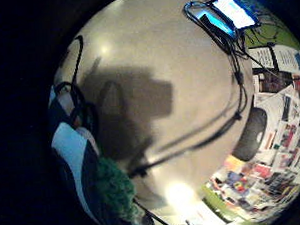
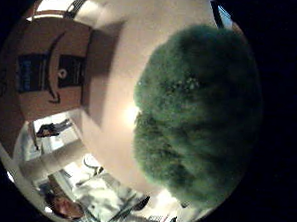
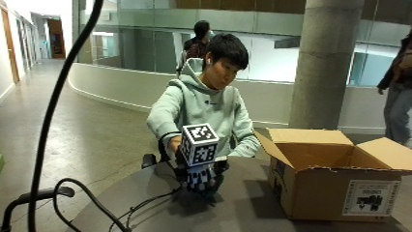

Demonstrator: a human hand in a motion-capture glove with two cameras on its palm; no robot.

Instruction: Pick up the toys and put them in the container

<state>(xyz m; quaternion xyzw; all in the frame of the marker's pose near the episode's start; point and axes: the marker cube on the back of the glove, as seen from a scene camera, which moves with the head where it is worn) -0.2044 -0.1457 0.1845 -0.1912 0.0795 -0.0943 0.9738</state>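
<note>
While right hand point(image 3: 196, 178) hovers above table point(image 3: 257, 212), fingers curl round green fuzzy toy point(image 2: 201, 114); toy's axis unclear.

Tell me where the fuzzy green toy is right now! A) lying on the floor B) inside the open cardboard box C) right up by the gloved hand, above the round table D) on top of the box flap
C: the fuzzy green plush toy fills the thumb side palm view, while the black-gloved right hand sits over the dark round table, apart from the open brown cardboard box.
</note>
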